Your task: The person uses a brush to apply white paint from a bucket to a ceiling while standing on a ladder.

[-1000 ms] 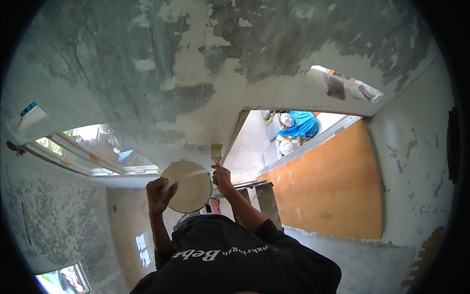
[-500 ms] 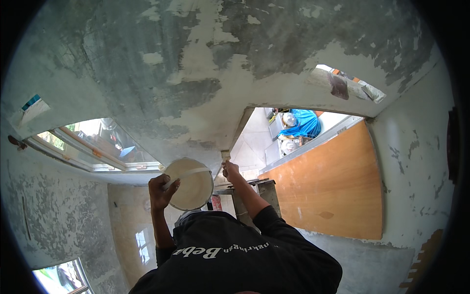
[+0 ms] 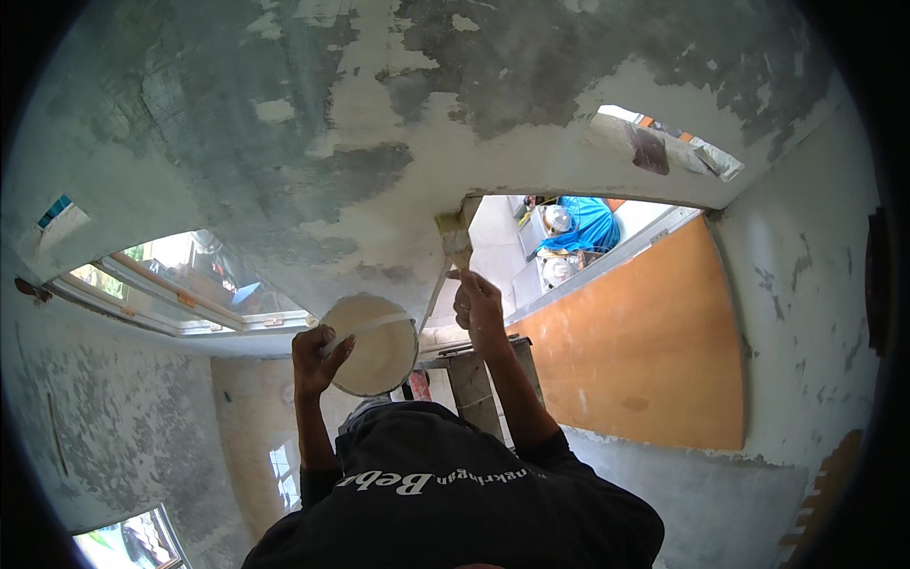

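My left hand [image 3: 320, 358] is closed on the pale strap-like handle of a round bucket [image 3: 377, 365], whose inside is coated cream or off-white. How much it contains I cannot tell. A flat, wide paintbrush [image 3: 454, 232] is in my right hand [image 3: 481, 308], with the fingers wrapped round its handle. Its bristles point up and appear to touch the wall [image 3: 389, 232] beside the upper corner of the doorway. Patchy grey and off-white covers that wall.
To the right, a wooden door [image 3: 635, 341] stands open. Through the doorway show a blue tarp [image 3: 588, 223] and white sacks or bundles. A window [image 3: 194, 275] is on the left. Dark trestle-like supports [image 3: 474, 389] are below my right arm.
My right hand has moved up and slightly right with the paintbrush, from beside the bucket's rim to the doorway's upper corner. The left hand and bucket have shifted only slightly.
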Motion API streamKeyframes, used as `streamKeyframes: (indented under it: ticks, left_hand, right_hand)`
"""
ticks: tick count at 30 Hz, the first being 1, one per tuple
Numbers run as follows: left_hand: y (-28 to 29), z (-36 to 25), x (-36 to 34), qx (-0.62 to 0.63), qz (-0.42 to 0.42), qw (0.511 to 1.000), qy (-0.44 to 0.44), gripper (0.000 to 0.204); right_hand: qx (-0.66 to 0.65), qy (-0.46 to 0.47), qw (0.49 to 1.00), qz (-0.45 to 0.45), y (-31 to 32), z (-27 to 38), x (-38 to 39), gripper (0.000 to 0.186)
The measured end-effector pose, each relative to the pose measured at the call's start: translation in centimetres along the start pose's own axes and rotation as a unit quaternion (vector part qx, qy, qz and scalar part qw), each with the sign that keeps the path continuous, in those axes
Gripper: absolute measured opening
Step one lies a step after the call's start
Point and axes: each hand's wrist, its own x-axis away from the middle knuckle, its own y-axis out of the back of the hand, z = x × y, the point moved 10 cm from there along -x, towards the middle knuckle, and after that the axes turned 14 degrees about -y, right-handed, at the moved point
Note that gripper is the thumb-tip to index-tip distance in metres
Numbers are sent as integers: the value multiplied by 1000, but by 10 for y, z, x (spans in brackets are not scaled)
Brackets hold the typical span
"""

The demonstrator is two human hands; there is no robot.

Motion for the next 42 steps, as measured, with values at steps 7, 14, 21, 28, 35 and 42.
streamKeyframes:
  ticks: [7, 14, 21, 28, 35, 42]
  left_hand:
    - [-6, -10, -6, 35, -19, 999, -29, 32]
    - [-9, -10, -3, 10, -15, 999, -28, 31]
    - [-8, -10, -1, -25, -7, 999, -21, 28]
    - [-6, -6, 1, 12, -52, 999, -9, 25]
    - [-17, -16, -2, 76, -41, 996, 5, 28]
    - [-24, -27, -12, 92, -28, 995, 8, 29]
  right_hand:
    - [-26, -14, 999, 16, 3, 1, 1, 29]
    - [-89, -174, 981, -12, 50, -137, -64, 42]
    - [-114, -263, 953, -92, 81, -203, -83, 25]
    - [-40, -100, 994, -15, 10, -50, -36, 32]
    - [-14, -7, 999, 39, -41, 59, 18, 38]
    - [10, 70, 994, 81, -76, 117, 43, 36]
